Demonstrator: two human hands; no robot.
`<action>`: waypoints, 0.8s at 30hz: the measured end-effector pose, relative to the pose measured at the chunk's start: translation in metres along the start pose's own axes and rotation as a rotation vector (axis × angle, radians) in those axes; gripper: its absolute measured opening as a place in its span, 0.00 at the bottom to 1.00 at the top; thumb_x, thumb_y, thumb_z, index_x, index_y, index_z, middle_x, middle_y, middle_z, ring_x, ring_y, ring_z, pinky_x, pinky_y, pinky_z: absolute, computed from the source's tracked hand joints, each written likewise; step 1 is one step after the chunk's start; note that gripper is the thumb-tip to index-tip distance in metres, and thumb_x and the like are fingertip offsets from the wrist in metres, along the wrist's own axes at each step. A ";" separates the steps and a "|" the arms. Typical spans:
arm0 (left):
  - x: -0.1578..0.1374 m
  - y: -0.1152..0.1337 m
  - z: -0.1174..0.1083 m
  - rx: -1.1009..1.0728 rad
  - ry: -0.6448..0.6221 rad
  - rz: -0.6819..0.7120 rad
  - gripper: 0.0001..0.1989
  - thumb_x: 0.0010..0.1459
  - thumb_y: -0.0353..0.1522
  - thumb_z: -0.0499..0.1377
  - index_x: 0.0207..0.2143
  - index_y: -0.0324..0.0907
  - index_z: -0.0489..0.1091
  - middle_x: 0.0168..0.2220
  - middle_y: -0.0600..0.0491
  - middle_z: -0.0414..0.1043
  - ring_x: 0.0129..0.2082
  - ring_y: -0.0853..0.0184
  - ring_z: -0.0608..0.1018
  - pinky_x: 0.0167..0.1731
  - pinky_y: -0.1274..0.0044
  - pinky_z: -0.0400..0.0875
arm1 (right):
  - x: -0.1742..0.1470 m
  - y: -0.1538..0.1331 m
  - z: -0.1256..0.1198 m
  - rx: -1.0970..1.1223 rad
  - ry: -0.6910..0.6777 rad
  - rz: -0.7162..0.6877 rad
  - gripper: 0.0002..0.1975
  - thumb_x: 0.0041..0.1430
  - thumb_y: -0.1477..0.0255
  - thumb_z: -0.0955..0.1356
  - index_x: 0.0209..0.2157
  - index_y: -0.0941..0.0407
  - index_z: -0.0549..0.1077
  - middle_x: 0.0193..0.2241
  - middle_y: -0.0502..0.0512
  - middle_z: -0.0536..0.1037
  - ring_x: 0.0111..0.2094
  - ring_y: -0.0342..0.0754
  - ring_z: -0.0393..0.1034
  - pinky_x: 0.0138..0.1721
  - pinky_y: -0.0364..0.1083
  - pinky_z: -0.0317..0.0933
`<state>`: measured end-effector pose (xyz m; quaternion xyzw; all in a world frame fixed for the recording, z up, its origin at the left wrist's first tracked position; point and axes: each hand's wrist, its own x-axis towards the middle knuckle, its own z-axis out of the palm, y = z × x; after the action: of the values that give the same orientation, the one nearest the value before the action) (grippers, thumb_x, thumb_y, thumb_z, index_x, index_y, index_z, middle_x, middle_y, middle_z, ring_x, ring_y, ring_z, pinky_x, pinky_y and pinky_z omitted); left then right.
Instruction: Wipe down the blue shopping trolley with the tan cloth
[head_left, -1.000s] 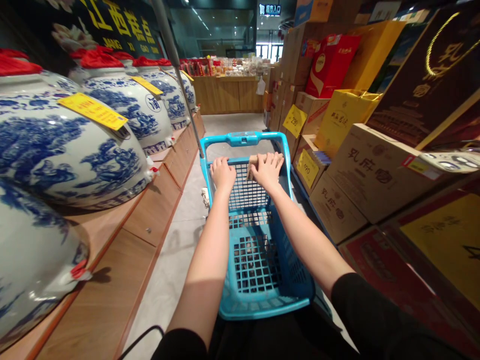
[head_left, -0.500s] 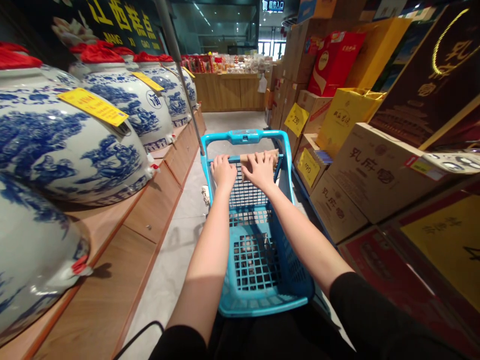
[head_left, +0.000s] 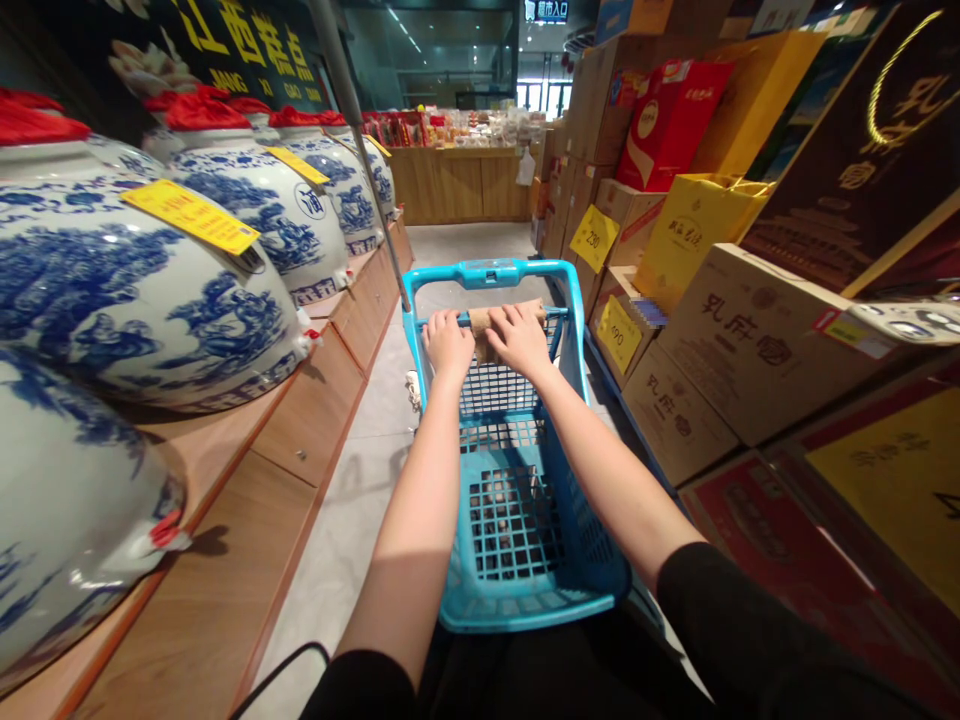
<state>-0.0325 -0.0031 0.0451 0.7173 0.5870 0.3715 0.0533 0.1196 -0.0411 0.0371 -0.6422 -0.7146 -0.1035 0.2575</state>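
Note:
A blue plastic shopping basket [head_left: 517, 610] on a trolley stands in front of me, with a raised handle frame [head_left: 491, 272] at its far end. My left hand [head_left: 448, 343] has its fingers curled over the far rim, near the left corner. My right hand [head_left: 519, 340] rests beside it on a light brown cloth [head_left: 486, 338] draped over the same rim, fingers bent over it. Part of the cloth is hidden under that hand. Inside, the basket shows its open grid bottom and holds nothing.
Large blue-and-white jars [head_left: 217, 290] with red cloth tops line a wooden shelf [head_left: 292, 455] on the left. Stacked cartons [head_left: 742, 340] and gift bags [head_left: 697, 235] crowd the right. A grey pole [head_left: 367, 160] rises by the trolley. A wooden counter [head_left: 457, 185] stands ahead.
The cloth has shifted left along the far rim under my right hand, and that hand's fingers have bunched closer together. My left hand stays in place on the rim.

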 end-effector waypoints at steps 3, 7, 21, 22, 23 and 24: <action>0.000 -0.001 0.002 0.003 0.003 -0.009 0.21 0.63 0.25 0.55 0.56 0.43 0.74 0.64 0.42 0.74 0.70 0.51 0.68 0.74 0.58 0.57 | 0.001 0.009 -0.002 -0.008 0.070 0.202 0.25 0.75 0.67 0.58 0.63 0.63 0.74 0.67 0.72 0.71 0.70 0.64 0.61 0.72 0.62 0.52; 0.001 -0.001 0.003 0.004 0.007 0.000 0.21 0.63 0.25 0.55 0.56 0.43 0.74 0.64 0.42 0.73 0.71 0.51 0.68 0.73 0.59 0.59 | -0.001 0.005 0.000 -0.022 0.116 0.262 0.25 0.73 0.66 0.62 0.63 0.65 0.73 0.68 0.76 0.70 0.71 0.70 0.59 0.72 0.68 0.50; 0.001 0.001 0.001 0.003 0.001 -0.002 0.22 0.62 0.24 0.55 0.57 0.42 0.74 0.64 0.41 0.74 0.70 0.51 0.68 0.73 0.59 0.60 | -0.002 0.008 0.008 -0.032 0.121 0.280 0.31 0.72 0.64 0.64 0.69 0.65 0.67 0.73 0.75 0.61 0.77 0.73 0.47 0.73 0.71 0.45; 0.001 0.001 0.001 0.005 0.000 -0.003 0.22 0.62 0.24 0.55 0.56 0.42 0.74 0.64 0.42 0.74 0.71 0.51 0.68 0.73 0.59 0.59 | -0.002 0.005 0.008 -0.020 0.094 0.224 0.30 0.72 0.63 0.64 0.70 0.62 0.68 0.73 0.70 0.63 0.77 0.71 0.48 0.74 0.69 0.44; 0.001 0.001 0.001 0.009 -0.004 -0.006 0.21 0.62 0.24 0.55 0.56 0.42 0.74 0.64 0.41 0.74 0.71 0.51 0.67 0.73 0.60 0.59 | -0.002 0.003 0.007 -0.008 0.070 0.184 0.28 0.73 0.64 0.63 0.69 0.59 0.70 0.72 0.66 0.66 0.76 0.68 0.49 0.75 0.68 0.44; 0.000 0.001 0.001 0.014 -0.008 -0.008 0.21 0.62 0.24 0.55 0.57 0.42 0.74 0.64 0.41 0.73 0.71 0.51 0.67 0.74 0.60 0.58 | -0.002 0.002 0.006 0.000 0.056 0.173 0.26 0.74 0.65 0.61 0.68 0.58 0.71 0.71 0.64 0.68 0.76 0.67 0.52 0.75 0.66 0.44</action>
<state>-0.0314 -0.0028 0.0453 0.7168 0.5924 0.3641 0.0522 0.1200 -0.0397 0.0312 -0.6983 -0.6489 -0.0987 0.2856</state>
